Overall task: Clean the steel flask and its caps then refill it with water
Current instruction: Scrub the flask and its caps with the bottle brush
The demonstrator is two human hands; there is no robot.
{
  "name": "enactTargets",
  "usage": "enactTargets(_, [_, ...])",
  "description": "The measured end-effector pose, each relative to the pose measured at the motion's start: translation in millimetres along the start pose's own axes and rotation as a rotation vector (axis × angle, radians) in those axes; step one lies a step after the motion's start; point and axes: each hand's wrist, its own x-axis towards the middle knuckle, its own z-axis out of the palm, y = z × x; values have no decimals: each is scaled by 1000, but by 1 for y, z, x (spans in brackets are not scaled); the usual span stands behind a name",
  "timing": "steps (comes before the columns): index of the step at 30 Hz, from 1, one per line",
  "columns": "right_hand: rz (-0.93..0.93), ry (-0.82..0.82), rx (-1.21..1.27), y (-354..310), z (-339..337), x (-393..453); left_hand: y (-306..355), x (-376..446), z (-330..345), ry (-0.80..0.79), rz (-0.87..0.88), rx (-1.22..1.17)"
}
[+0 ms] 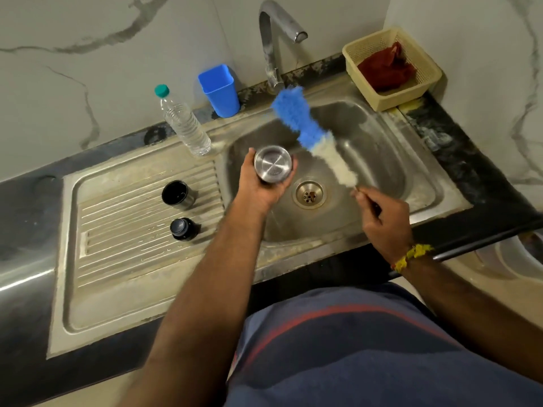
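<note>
My left hand grips the steel flask over the sink basin, its round base turned up toward me. My right hand pinches the thin handle of a bottle brush with blue and white bristles, which slants up toward the tap, clear of the flask. Two caps stand on the ribbed drainboard: a black cup-shaped cap and a dark stopper cap just in front of it.
The tap rises behind the sink basin, with the drain between my hands. A plastic water bottle and a blue cup stand at the back left. A cream basket holding a red cloth sits at the back right.
</note>
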Motion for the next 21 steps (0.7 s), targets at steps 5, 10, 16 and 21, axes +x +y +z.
enactTargets(5, [-158, -16, -159, 10, 4, -22, -3, 16, 38, 59, 76, 133])
enactTargets(10, [-102, 18, -229, 19, 7, -16, -7, 25, 45, 34, 45, 110])
enactTargets(16, [-100, 17, -227, 21, 9, -10, 0, 25, 32, 142, 62, 157])
enactTargets(21, [-167, -55, -255, 33, 11, -16, 9, 23, 28, 159, 119, 200])
